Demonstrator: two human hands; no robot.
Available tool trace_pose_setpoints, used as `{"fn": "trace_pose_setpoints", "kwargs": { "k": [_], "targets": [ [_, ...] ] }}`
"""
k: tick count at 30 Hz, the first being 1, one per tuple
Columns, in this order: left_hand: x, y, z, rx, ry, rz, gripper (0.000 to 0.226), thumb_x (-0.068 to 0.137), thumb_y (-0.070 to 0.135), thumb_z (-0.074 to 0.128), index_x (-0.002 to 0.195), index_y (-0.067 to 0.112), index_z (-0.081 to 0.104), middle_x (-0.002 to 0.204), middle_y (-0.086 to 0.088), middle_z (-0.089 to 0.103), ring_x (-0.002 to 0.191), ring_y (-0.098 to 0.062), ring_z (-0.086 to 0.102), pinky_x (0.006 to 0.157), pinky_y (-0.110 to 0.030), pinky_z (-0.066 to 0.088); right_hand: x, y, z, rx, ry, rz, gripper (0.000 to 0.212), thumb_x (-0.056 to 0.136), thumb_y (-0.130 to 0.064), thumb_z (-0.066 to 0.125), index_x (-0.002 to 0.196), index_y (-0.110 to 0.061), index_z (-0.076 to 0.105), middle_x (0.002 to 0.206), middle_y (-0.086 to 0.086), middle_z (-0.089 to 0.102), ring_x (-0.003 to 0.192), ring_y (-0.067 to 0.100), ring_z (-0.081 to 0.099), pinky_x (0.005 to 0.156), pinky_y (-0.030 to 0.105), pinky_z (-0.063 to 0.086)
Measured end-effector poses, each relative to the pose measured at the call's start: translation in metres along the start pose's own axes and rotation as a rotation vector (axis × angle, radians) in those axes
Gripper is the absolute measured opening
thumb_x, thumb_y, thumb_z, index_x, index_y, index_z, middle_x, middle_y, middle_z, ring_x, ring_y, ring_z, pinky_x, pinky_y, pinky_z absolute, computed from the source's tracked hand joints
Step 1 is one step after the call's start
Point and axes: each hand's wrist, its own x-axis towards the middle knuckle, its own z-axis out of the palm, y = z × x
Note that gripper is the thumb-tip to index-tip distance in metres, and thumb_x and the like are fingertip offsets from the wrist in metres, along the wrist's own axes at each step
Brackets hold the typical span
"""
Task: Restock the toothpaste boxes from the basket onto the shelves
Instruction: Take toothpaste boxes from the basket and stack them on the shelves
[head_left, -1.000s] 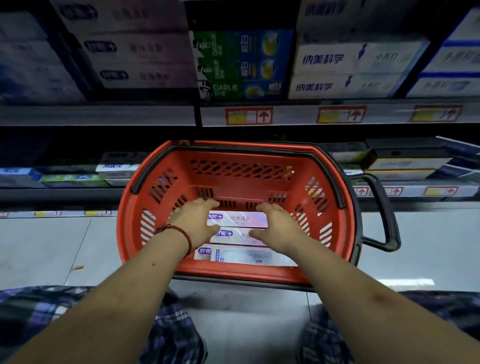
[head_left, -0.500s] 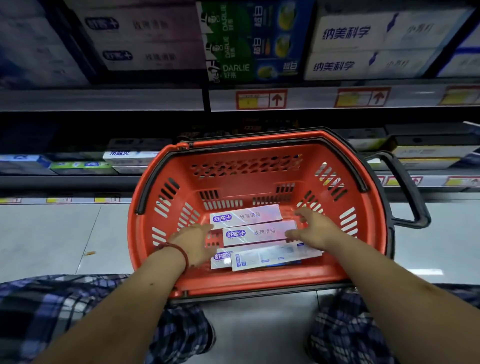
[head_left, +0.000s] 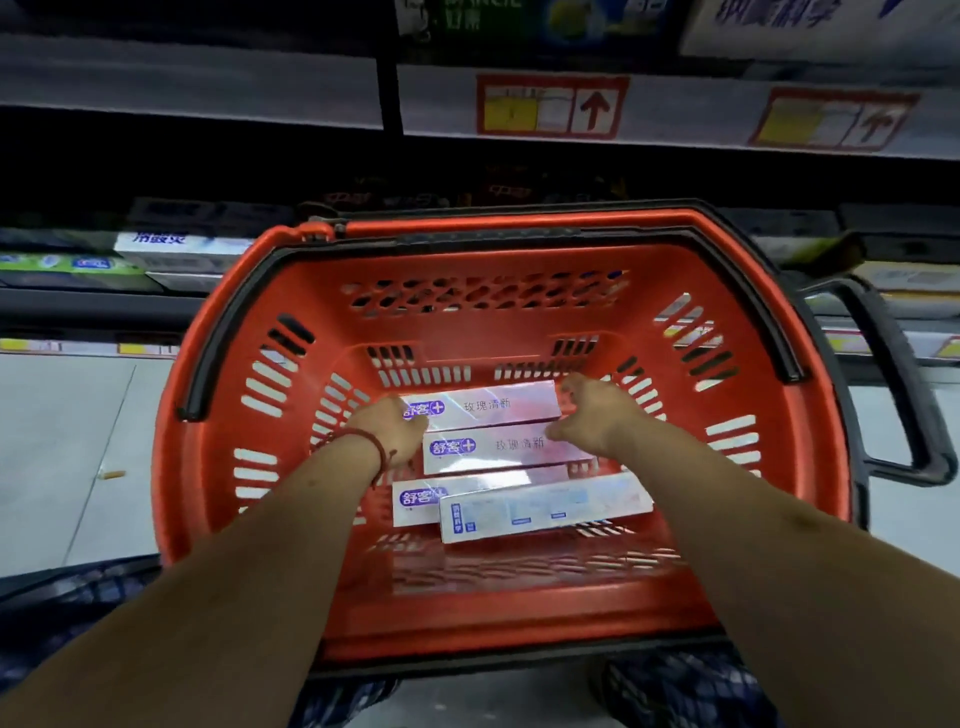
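A red shopping basket (head_left: 218, 415) sits on the floor in front of me. Several pale pink and white toothpaste boxes lie flat on its bottom. The far toothpaste box (head_left: 493, 405) lies crosswise, with a second box (head_left: 498, 449) just in front of it. My left hand (head_left: 392, 434) curls over the far box's left end. The right end of that box is held by my right hand (head_left: 597, 410), fingers over its far edge and thumb at its near edge. Two more boxes (head_left: 540, 506) lie overlapped nearer to me.
Shelves with stacked toothpaste boxes (head_left: 176, 249) run behind the basket, low at the left and right. An upper shelf edge with red price tags (head_left: 550, 106) crosses the top. The basket's black pull handle (head_left: 904, 395) sticks out right. My knees in checked cloth flank the basket.
Both hands moved forward from the nearer boxes to the ends of the far box. The view dropped closer to the basket.
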Motion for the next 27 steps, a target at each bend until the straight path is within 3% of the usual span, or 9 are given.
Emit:
{"fn": "trace_pose_setpoints", "kwargs": {
  "k": [4, 9, 11, 13, 15, 18, 20, 24, 27],
  "targets": [
    [0.030, -0.007, 0.004, 0.044, -0.032, -0.117, 0.045, 0.098, 0.034, 0.054, 0.131, 0.004, 0.058, 0.132, -0.019, 0.062, 0.117, -0.035, 0.060, 0.081, -0.031, 0.043, 0.031, -0.001, 0.019, 0.009, -0.013, 0.065, 0.054, 0.085, -0.021, 0.074, 0.134, -0.011, 0.054, 0.131, 0.012, 0.061, 0.115, 0.030, 0.060, 0.091, 0.031, 0.049],
    [0.055, -0.018, 0.008, -0.146, -0.102, -0.200, 0.051, 0.090, 0.042, 0.064, 0.124, 0.003, 0.063, 0.121, -0.018, 0.068, 0.108, -0.035, 0.066, 0.073, -0.031, 0.048, 0.054, -0.006, 0.037, 0.239, 0.004, 0.174, 0.055, 0.082, -0.019, 0.079, 0.130, -0.010, 0.055, 0.129, 0.009, 0.061, 0.115, 0.030, 0.060, 0.093, 0.029, 0.047],
    [0.061, -0.026, 0.008, -0.280, -0.109, -0.228, 0.054, 0.074, 0.046, 0.071, 0.110, 0.006, 0.069, 0.103, -0.017, 0.073, 0.094, -0.033, 0.071, 0.078, -0.037, 0.059, 0.056, -0.003, 0.042, 0.405, 0.034, 0.223, 0.049, 0.078, -0.018, 0.080, 0.122, -0.016, 0.057, 0.122, 0.007, 0.065, 0.108, 0.027, 0.063, 0.097, 0.036, 0.052],
    [0.072, -0.037, 0.009, -0.379, -0.110, -0.231, 0.049, 0.062, 0.044, 0.073, 0.097, 0.009, 0.071, 0.094, -0.017, 0.075, 0.090, -0.033, 0.073, 0.087, -0.046, 0.060, 0.055, 0.000, 0.047, 0.562, 0.052, 0.275, 0.050, 0.072, -0.019, 0.082, 0.117, -0.015, 0.060, 0.113, 0.003, 0.069, 0.103, 0.026, 0.067, 0.097, 0.042, 0.054],
    [0.073, -0.039, 0.003, -0.410, -0.113, -0.216, 0.039, 0.061, 0.042, 0.074, 0.086, 0.011, 0.073, 0.089, -0.016, 0.074, 0.092, -0.033, 0.073, 0.091, -0.049, 0.058, 0.055, 0.006, 0.055, 0.657, 0.050, 0.299, 0.069, 0.058, -0.029, 0.083, 0.122, -0.017, 0.063, 0.110, 0.000, 0.072, 0.102, 0.026, 0.069, 0.096, 0.045, 0.056],
    [0.066, -0.033, -0.004, -0.421, -0.138, -0.204, 0.020, 0.078, 0.032, 0.075, 0.084, 0.012, 0.072, 0.085, -0.010, 0.072, 0.092, -0.029, 0.071, 0.095, -0.047, 0.057, 0.064, 0.023, 0.074, 0.757, 0.063, 0.323, 0.096, 0.039, -0.043, 0.083, 0.130, -0.024, 0.061, 0.121, -0.001, 0.070, 0.110, 0.026, 0.067, 0.098, 0.045, 0.054],
    [0.060, -0.032, -0.005, -0.432, -0.154, -0.206, 0.013, 0.081, 0.026, 0.074, 0.082, 0.014, 0.071, 0.089, -0.011, 0.073, 0.097, -0.031, 0.072, 0.095, -0.047, 0.057, 0.047, 0.006, 0.062, 0.810, 0.072, 0.346, 0.089, 0.048, -0.037, 0.088, 0.131, -0.022, 0.059, 0.123, 0.000, 0.067, 0.112, 0.026, 0.064, 0.100, 0.046, 0.052],
    [0.046, -0.028, -0.011, -0.544, -0.128, -0.215, 0.011, 0.079, 0.014, 0.075, 0.089, 0.009, 0.073, 0.103, -0.017, 0.075, 0.100, -0.032, 0.072, 0.094, -0.045, 0.058, 0.028, -0.007, 0.041, 0.854, 0.112, 0.386, 0.051, 0.074, -0.016, 0.082, 0.121, -0.012, 0.063, 0.115, 0.007, 0.067, 0.104, 0.029, 0.062, 0.096, 0.044, 0.053],
    [0.031, -0.019, -0.021, -0.650, -0.099, -0.223, 0.021, 0.088, 0.006, 0.068, 0.108, 0.004, 0.070, 0.108, -0.013, 0.073, 0.095, -0.023, 0.072, 0.089, -0.036, 0.059, 0.016, -0.011, 0.026, 0.841, 0.158, 0.362, 0.061, 0.075, -0.016, 0.079, 0.132, -0.012, 0.059, 0.126, 0.008, 0.061, 0.110, 0.032, 0.059, 0.092, 0.041, 0.052]
  ]
}}
